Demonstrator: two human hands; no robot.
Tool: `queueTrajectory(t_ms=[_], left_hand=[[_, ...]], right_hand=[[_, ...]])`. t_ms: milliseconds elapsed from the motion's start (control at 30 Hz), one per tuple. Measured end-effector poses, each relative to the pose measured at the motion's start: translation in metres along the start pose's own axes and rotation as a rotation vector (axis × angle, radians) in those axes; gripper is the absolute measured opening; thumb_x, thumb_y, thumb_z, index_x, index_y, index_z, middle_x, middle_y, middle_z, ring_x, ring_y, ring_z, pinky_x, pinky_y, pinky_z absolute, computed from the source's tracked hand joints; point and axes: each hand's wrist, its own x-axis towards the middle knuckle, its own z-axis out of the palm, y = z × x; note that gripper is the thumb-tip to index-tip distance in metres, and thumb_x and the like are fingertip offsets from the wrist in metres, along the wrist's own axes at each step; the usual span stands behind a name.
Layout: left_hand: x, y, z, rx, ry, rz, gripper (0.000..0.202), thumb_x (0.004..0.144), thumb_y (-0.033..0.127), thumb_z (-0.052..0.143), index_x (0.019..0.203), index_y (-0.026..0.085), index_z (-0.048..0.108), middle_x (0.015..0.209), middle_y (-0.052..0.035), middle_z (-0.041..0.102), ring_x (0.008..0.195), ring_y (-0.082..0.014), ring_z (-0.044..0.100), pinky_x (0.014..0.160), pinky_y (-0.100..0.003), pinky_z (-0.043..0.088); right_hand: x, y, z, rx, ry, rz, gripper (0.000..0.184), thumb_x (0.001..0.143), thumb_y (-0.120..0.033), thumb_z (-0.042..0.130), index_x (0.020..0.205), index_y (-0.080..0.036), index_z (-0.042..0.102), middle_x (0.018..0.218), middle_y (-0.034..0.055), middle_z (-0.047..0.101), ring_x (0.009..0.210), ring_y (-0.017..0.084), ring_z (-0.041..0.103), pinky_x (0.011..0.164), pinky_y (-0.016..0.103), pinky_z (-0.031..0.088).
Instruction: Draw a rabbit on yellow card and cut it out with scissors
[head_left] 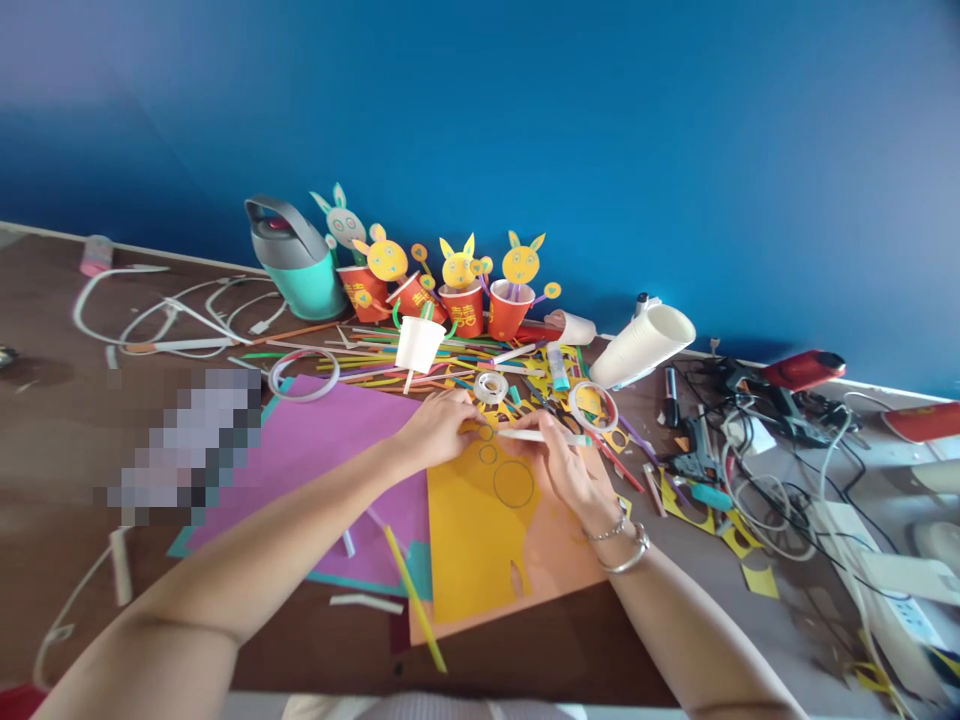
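Observation:
A yellow paper sheet (472,540) lies on an orange sheet (555,560) in front of me, with three pencilled circles (514,483) near its top edge. My left hand (439,425) rests with fingers curled on the sheet's top edge, pressing a small round thing I cannot make out. My right hand (559,465) is closed on a white pen (544,436) that lies across the sheet's top right, its tip toward the left hand. Bracelets sit on my right wrist.
Pink (337,440) and teal papers lie left of the yellow sheet. Behind stand red paper-cup bunnies (465,295), a teal jug (296,260), a white cup (418,343), tape rolls (491,387), coloured straws and a stack of white cups (641,345). Cables, a glue gun (701,455) and a power strip crowd the right.

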Motion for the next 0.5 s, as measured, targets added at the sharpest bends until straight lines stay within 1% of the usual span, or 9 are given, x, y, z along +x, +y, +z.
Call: queueTrajectory(t_ms=[67, 100, 167, 233, 300, 433, 500], left_hand=[[0.0, 0.0, 0.0, -0.016, 0.007, 0.006, 0.021, 0.077, 0.018, 0.069, 0.097, 0.021, 0.072, 0.093, -0.005, 0.065, 0.09, -0.0203, 0.062, 0.082, -0.031, 0.047], [0.0, 0.0, 0.0, -0.023, 0.01, 0.009, 0.021, 0.077, 0.017, 0.069, 0.097, 0.02, 0.073, 0.094, -0.0053, 0.065, 0.091, -0.0205, 0.062, 0.083, -0.032, 0.047], [-0.001, -0.001, 0.0, -0.031, 0.013, 0.013, 0.019, 0.077, 0.017, 0.069, 0.095, 0.02, 0.073, 0.093, -0.0057, 0.065, 0.091, -0.021, 0.063, 0.083, -0.032, 0.047], [-0.001, -0.001, 0.0, -0.036, 0.013, 0.015, 0.019, 0.077, 0.017, 0.069, 0.095, 0.021, 0.073, 0.093, -0.0057, 0.065, 0.09, -0.0211, 0.063, 0.083, -0.032, 0.047], [-0.001, -0.001, 0.0, -0.038, 0.014, 0.015, 0.019, 0.077, 0.018, 0.069, 0.095, 0.022, 0.073, 0.093, -0.0055, 0.065, 0.09, -0.0211, 0.063, 0.083, -0.032, 0.047], [-0.001, -0.002, 0.0, -0.037, 0.014, 0.017, 0.018, 0.077, 0.018, 0.068, 0.094, 0.022, 0.073, 0.092, -0.0052, 0.065, 0.089, -0.0205, 0.062, 0.083, -0.031, 0.046], [-0.001, -0.001, 0.0, -0.033, 0.01, 0.017, 0.017, 0.078, 0.019, 0.068, 0.094, 0.022, 0.073, 0.092, -0.0054, 0.065, 0.089, -0.0205, 0.062, 0.082, -0.031, 0.046]], right_hand=[[0.001, 0.004, 0.001, 0.023, -0.019, 0.044, 0.023, 0.088, -0.045, 0.052, 0.08, -0.024, 0.058, 0.078, 0.0032, 0.063, 0.068, 0.017, 0.06, 0.068, 0.033, 0.052], [0.002, 0.005, 0.002, 0.006, -0.018, 0.053, 0.018, 0.084, -0.041, 0.057, 0.078, -0.024, 0.056, 0.076, 0.0014, 0.061, 0.066, 0.016, 0.059, 0.066, 0.032, 0.052], [0.002, 0.008, 0.002, -0.099, -0.009, 0.023, 0.015, 0.08, -0.034, 0.061, 0.074, -0.023, 0.053, 0.068, -0.0018, 0.055, 0.061, 0.014, 0.053, 0.059, 0.028, 0.048], [0.003, 0.008, 0.002, -0.215, -0.01, -0.032, 0.017, 0.078, -0.031, 0.06, 0.067, -0.021, 0.05, 0.063, -0.0029, 0.05, 0.057, 0.012, 0.048, 0.055, 0.026, 0.044], [0.002, 0.004, 0.003, -0.264, -0.013, -0.065, 0.019, 0.078, -0.031, 0.058, 0.065, -0.021, 0.049, 0.062, -0.0025, 0.051, 0.056, 0.011, 0.046, 0.053, 0.025, 0.041], [0.001, -0.015, 0.009, -0.3, -0.022, -0.06, 0.02, 0.077, -0.031, 0.057, 0.062, -0.021, 0.047, 0.061, -0.0013, 0.052, 0.057, 0.012, 0.047, 0.052, 0.026, 0.042], [0.001, -0.025, 0.01, -0.386, -0.034, -0.051, 0.021, 0.077, -0.029, 0.056, 0.06, -0.021, 0.046, 0.06, -0.0011, 0.051, 0.057, 0.013, 0.046, 0.052, 0.026, 0.042]])
